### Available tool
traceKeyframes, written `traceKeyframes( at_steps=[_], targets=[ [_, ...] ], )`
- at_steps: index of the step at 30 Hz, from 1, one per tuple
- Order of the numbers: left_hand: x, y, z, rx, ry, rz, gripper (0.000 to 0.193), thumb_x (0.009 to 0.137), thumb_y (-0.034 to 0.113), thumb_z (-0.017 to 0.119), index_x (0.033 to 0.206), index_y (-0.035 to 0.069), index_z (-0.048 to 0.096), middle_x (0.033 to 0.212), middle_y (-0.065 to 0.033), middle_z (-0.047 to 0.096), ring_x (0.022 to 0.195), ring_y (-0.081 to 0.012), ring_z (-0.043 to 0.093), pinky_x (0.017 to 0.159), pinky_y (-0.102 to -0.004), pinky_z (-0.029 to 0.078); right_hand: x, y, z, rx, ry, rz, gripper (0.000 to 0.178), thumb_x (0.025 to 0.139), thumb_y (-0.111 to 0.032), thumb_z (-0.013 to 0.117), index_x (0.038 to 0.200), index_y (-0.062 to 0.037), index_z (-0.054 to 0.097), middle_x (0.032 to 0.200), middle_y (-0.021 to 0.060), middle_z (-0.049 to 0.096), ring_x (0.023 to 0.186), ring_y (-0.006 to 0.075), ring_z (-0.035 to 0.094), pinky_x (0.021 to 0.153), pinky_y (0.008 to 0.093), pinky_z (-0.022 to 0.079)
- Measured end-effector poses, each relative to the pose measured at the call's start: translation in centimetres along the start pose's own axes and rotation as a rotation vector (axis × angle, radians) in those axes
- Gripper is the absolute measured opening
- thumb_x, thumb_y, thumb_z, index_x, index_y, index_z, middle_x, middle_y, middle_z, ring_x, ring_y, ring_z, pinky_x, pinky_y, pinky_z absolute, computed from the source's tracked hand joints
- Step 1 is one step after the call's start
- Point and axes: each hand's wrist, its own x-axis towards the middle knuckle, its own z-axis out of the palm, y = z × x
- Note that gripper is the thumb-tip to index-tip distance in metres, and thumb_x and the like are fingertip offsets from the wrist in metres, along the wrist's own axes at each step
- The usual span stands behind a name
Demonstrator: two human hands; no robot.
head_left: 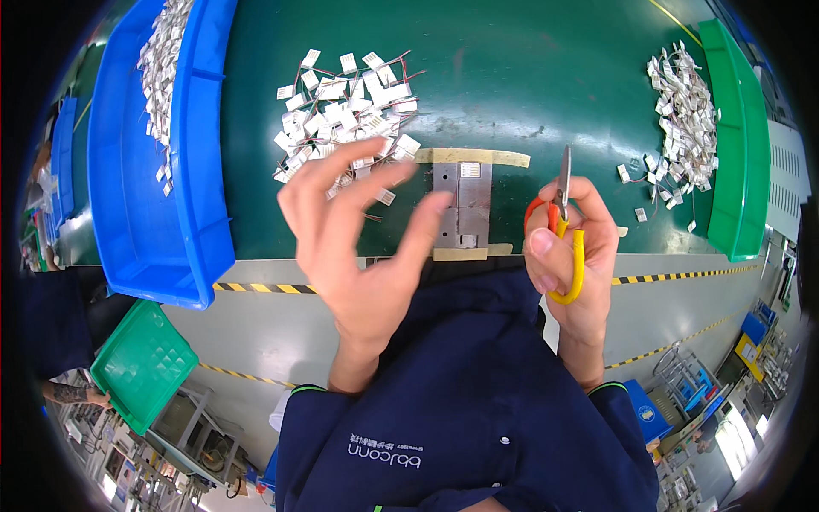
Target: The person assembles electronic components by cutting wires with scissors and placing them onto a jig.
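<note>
My left hand [358,264], slightly blurred, hovers palm-down with fingers spread and holds nothing. It hangs between a pile of small white USB-type connectors [341,111] with thin red and dark wires and a grey metal fixture block [475,194]. One white connector [470,171] sits in the slot at the block's far end. Tape strips [503,158] run along the block's far and near edges. In my right hand [589,247] is a pair of scissors [563,179] with red and yellow handles; its blades point away from me and look closed.
At left stands a blue bin [128,213] holding more white connectors. Another connector heap [682,128] lies at right beside a green tray [738,136]. The green table's [563,77] near edge runs just before my body. At lower left, another person's hand [101,398] holds a green tray [145,367].
</note>
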Motion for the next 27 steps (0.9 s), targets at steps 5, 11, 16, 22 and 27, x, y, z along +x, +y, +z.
traceKeyframes(
  at_steps=[5, 11, 16, 22, 27],
  targets=[
    [-1.2, 0.1, 0.5, 0.187, -0.154, 0.063, 0.031, 0.056, 0.01, 0.082, 0.084, 0.01, 0.069, 0.105, -0.0025, 0.061, 0.099, -0.0242, 0.049, 0.086, -0.0359, 0.037, -0.2, 0.2, 0.3, -0.028, -0.047, 0.057, 0.032, 0.078, 0.009, 0.064, 0.106, 0.0023, 0.049, 0.069, 0.0048, 0.059, 0.045, 0.0019, 0.041, 0.041, 0.0166, 0.029],
    [-1.9, -0.8, 1.6, 0.253, -0.085, 0.161, 0.023, 0.059, 0.006, 0.078, 0.08, 0.01, 0.068, 0.096, 0.0021, 0.062, 0.096, -0.023, 0.05, 0.086, -0.0365, 0.035, 0.1, 0.4, 0.3, -0.093, -0.036, 0.047, 0.033, 0.078, 0.008, 0.066, 0.106, 0.0024, 0.05, 0.071, 0.0048, 0.06, 0.05, 0.0013, 0.046, 0.044, 0.0162, 0.031],
    [-1.5, -0.9, 2.0, 0.216, -0.029, 0.172, 0.019, 0.058, 0.003, 0.074, 0.073, 0.009, 0.064, 0.088, 0.0025, 0.062, 0.089, -0.022, 0.053, 0.084, -0.0348, 0.034, 1.0, 0.3, 0.7, -0.272, 0.05, -0.038, 0.033, 0.079, 0.006, 0.067, 0.107, 0.001, 0.05, 0.075, 0.005, 0.061, 0.06, 0.0023, 0.053, 0.049, 0.0159, 0.039],
    [-0.9, 0.2, 0.7, 0.109, -0.04, 0.236, 0.023, 0.054, 0.002, 0.074, 0.074, 0.01, 0.065, 0.085, 0.0014, 0.062, 0.084, -0.0216, 0.054, 0.08, -0.0336, 0.037, 1.9, -0.4, 0.8, -0.391, 0.103, -0.059, 0.033, 0.08, 0.0, 0.069, 0.107, 0.0, 0.05, 0.086, 0.0102, 0.066, 0.061, 0.0046, 0.055, 0.051, 0.0168, 0.042],
    [-0.6, 0.1, 0.5, 0.068, -0.069, 0.269, 0.024, 0.053, 0.002, 0.074, 0.074, 0.009, 0.065, 0.084, 0.0003, 0.063, 0.081, -0.0224, 0.054, 0.078, -0.0333, 0.038, 2.4, -0.4, 0.5, -0.3, -0.006, 0.007, 0.033, 0.079, 0.003, 0.068, 0.106, 0.0007, 0.051, 0.081, 0.0083, 0.065, 0.058, 0.0036, 0.054, 0.045, 0.0159, 0.037]
  ],
)
